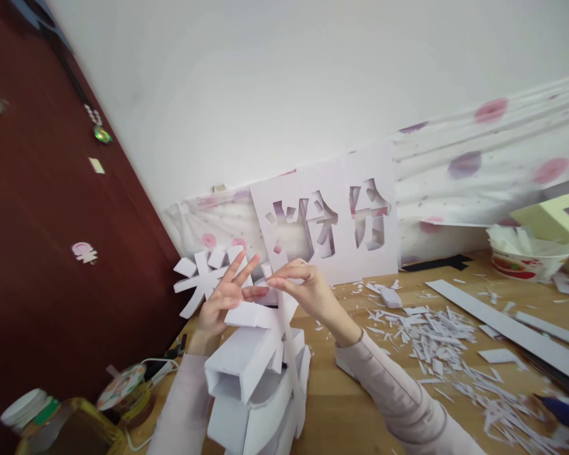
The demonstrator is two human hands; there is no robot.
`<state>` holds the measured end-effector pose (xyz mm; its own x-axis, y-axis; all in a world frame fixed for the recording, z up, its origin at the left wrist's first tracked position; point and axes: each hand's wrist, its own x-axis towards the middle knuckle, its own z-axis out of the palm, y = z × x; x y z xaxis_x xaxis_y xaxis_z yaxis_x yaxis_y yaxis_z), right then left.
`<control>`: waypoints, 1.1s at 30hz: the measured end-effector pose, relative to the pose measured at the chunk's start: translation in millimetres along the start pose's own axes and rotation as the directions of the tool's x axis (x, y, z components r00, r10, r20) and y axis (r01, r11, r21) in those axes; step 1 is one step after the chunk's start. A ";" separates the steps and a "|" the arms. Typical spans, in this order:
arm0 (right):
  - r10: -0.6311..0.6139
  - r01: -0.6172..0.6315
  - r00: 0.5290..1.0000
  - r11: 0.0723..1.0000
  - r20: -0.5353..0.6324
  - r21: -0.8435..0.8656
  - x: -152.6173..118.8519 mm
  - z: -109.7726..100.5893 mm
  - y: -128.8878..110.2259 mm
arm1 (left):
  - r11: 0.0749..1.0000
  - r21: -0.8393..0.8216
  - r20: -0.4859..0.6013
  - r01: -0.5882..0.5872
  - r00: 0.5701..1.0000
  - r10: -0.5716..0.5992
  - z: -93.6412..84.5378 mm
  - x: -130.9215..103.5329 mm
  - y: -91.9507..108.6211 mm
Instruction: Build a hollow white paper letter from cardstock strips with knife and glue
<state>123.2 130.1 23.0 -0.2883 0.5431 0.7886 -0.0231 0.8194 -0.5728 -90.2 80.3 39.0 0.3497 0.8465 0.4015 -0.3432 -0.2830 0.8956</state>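
One white built-up structure (pixel 239 357) of joined panels, with an open, box-like end facing the camera; placed low in the centre of the view, over the counter (pixel 327 404). One left hand (pixel 225 300), fingers spread wide, just above and behind the structure's near part. One right hand (pixel 303 287), thumb and fingertips drawn into a narrow pinch over the structure's upper end, near the left fingers; whether anything thin lies between the tips cannot be told. Item behind the left hand: a white raised character (pixel 201 278), upright. Item at the rear: white panels (pixel 342 253) with character-shaped openings, standing against the wall (pixel 275 82). To the right: a heap of white scraps (pixel 431 335), a long white strip (pixel 502 325), a flat black piece (pixel 436 264), a printed bowl (pixel 526 264) holding white pieces, and a pale yellow block (pixel 547 218) beside it. To the left: a capped bottle (pixel 71 433) of yellowish liquid, a round lidded container (pixel 126 395), a white cable (pixel 164 363). Farther left: a dark red door (pixel 52 183) bearing a small pink-and-white sticker (pixel 84 253).
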 end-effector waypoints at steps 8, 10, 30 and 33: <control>-0.356 0.397 0.912 0.888 0.202 -0.230 2.4 -4.1 -0.4 | 0.999 0.016 0.009 0.047 0.999 -0.048 2.4 -0.8 5.2; -0.376 0.432 0.894 0.865 0.242 -0.254 5.4 -7.7 -2.9 | 0.998 0.021 0.002 0.064 0.998 -0.064 3.5 -0.2 7.7; 0.120 -0.145 0.981 0.976 0.151 0.165 1.9 6.5 -19.5 | 0.986 0.095 -0.101 0.137 0.987 -0.127 0.6 -9.1 12.2; 0.197 -0.211 0.963 0.976 0.183 0.062 -0.1 1.7 -21.8 | 0.988 0.102 -0.157 0.119 0.982 -0.102 8.3 -18.3 8.1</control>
<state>122.1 111.9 35.1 -0.4575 0.6508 0.6059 -0.0208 0.6734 -0.7390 -92.1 58.7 40.5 0.2421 0.9312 0.2726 -0.2085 -0.2244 0.9519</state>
